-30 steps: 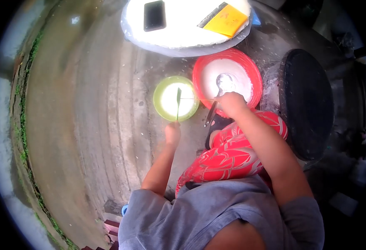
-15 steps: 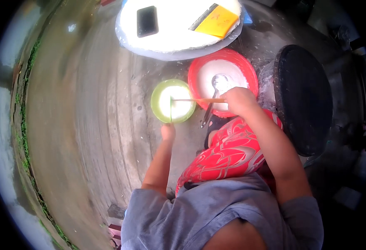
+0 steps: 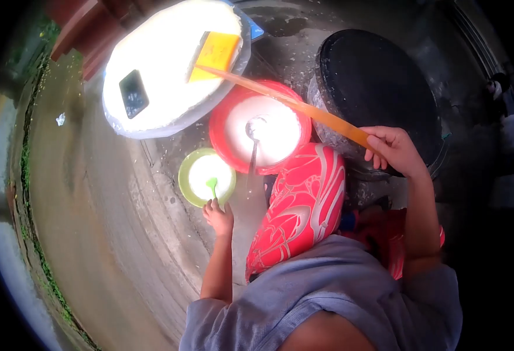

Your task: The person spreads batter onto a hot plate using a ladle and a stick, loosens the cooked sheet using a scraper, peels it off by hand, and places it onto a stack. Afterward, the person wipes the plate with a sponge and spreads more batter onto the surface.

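My right hand (image 3: pixel 394 151) is closed around the wide end of a long, flat, tapered wooden stick (image 3: pixel 321 116). The stick reaches up to the left over the red basin (image 3: pixel 305 102), and its thin tip overlaps an orange scraper (image 3: pixel 217 51). At the near rim of the light green bowl (image 3: pixel 184 175), my left hand (image 3: pixel 220 219) has its fingers at the handle of a green spoon (image 3: pixel 212 182), seemingly gripping it. The spoon's head is over the white liquid in the bowl. A metal ladle (image 3: pixel 253 149) rests in the white liquid in the red basin.
A large round white-topped surface (image 3: pixel 169 41) bears the scraper and a dark phone (image 3: pixel 134 93). To the right stands a big round black lid or pan (image 3: pixel 380 93). My knee in red patterned cloth (image 3: pixel 304 193) is close to the basin. Concrete floor (image 3: pixel 134 216) lies leftward.
My right hand has moved right, lifting the stick from over the green bowl to across the basin and scraper. My left hand remains at the green bowl. The camera view has turned.
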A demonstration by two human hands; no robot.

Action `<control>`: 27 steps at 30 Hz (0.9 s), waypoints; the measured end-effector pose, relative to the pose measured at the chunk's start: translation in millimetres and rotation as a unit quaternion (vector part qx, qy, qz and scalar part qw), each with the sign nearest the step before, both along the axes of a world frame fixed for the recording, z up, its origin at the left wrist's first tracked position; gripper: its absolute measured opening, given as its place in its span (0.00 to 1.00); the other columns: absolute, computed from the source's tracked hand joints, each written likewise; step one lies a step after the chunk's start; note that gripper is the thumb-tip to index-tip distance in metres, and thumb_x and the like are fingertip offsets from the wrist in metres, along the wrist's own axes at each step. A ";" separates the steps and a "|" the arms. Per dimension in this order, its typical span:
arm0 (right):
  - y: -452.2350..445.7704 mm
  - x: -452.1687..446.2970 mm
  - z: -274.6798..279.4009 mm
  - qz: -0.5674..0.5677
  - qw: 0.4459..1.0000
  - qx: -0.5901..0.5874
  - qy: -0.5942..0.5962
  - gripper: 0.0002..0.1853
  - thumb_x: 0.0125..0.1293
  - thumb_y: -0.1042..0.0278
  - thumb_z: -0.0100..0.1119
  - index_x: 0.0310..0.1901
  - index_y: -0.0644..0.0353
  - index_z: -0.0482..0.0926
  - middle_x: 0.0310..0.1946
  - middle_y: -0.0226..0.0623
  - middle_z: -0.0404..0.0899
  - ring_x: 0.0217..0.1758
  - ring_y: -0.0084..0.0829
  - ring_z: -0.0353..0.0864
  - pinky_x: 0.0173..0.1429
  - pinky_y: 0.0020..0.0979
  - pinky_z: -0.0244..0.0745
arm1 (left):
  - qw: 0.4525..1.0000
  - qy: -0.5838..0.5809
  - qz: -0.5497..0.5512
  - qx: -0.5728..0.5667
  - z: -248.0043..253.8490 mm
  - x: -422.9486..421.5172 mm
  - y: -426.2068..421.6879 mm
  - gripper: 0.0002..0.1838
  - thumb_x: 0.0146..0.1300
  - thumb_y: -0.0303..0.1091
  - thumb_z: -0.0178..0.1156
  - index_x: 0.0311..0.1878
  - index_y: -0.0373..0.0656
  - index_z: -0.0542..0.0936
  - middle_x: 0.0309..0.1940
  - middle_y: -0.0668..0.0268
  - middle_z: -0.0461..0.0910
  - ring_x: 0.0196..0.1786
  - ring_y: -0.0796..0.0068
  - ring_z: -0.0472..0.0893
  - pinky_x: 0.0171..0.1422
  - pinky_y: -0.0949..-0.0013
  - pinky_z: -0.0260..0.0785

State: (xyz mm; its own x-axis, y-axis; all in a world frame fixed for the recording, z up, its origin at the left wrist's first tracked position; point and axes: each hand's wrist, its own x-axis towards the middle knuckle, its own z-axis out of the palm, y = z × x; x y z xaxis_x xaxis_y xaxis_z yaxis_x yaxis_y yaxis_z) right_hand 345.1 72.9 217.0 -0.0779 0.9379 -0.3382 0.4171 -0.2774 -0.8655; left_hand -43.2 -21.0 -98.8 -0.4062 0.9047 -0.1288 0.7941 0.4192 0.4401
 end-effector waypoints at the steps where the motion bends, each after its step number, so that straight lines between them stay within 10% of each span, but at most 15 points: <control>1: -10.8 12.0 -11.4 -0.036 0.999 -0.005 0.016 0.15 0.68 0.71 0.46 0.54 0.64 0.73 0.22 0.31 0.77 0.17 0.15 0.71 0.19 0.14 0.65 | 0.999 0.003 -0.020 0.032 6.3 5.5 1.9 0.25 0.56 0.39 0.58 0.57 0.40 0.70 0.59 0.54 0.64 0.65 0.48 0.56 0.61 0.42 0.54; 8: -35.6 12.2 -166.7 -0.173 0.978 -0.102 0.056 0.19 0.62 0.79 0.49 0.56 0.63 0.70 0.34 0.37 0.77 0.26 0.23 0.76 0.26 0.22 0.71 | 0.968 -0.089 -0.147 0.185 99.0 62.1 22.4 0.20 0.59 0.28 0.54 0.56 0.38 0.69 0.58 0.54 0.64 0.63 0.50 0.58 0.66 0.51 0.50; 14: 16.0 -32.4 -317.2 -0.096 0.984 0.076 0.129 0.23 0.56 0.74 0.60 0.55 0.62 0.71 0.41 0.39 0.79 0.41 0.29 0.78 0.45 0.29 0.72 | 0.942 -0.178 -0.176 0.224 154.6 82.3 24.3 0.20 0.61 0.25 0.53 0.58 0.39 0.68 0.60 0.57 0.62 0.66 0.54 0.57 0.67 0.56 0.51; 18: 1.7 -32.0 -316.7 -0.048 0.993 -0.021 0.105 0.25 0.53 0.59 0.63 0.53 0.57 0.72 0.37 0.42 0.80 0.38 0.33 0.79 0.44 0.31 0.72 | 0.939 -0.211 -0.141 0.232 173.7 85.0 16.9 0.19 0.63 0.26 0.52 0.58 0.39 0.69 0.61 0.58 0.61 0.65 0.59 0.58 0.66 0.59 0.53; 22: -30.1 15.2 -248.2 0.252 0.935 -0.093 -0.232 0.26 0.58 0.50 0.54 0.55 0.56 0.73 0.47 0.46 0.77 0.50 0.41 0.76 0.53 0.38 0.69 | 0.935 -0.209 -0.145 0.249 182.6 88.4 15.9 0.18 0.65 0.29 0.49 0.58 0.37 0.68 0.62 0.56 0.61 0.65 0.60 0.60 0.66 0.60 0.53; 27: -89.9 155.7 -76.9 0.049 0.991 -0.001 -0.122 0.20 0.63 0.57 0.54 0.53 0.58 0.74 0.42 0.37 0.80 0.45 0.32 0.78 0.49 0.30 0.71 | 0.933 -0.223 -0.151 0.238 201.9 113.2 19.7 0.23 0.69 0.41 0.44 0.61 0.37 0.65 0.63 0.58 0.61 0.65 0.63 0.60 0.70 0.62 0.48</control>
State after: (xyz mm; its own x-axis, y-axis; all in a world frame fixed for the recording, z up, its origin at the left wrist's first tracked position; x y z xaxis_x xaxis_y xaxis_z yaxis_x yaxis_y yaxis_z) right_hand 500.8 -17.0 140.1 -0.0843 0.9293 -0.3597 0.6385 -0.2267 -0.7354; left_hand 70.0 -1.3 103.1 -0.1250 0.9672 0.2210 0.5374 -0.1212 0.8346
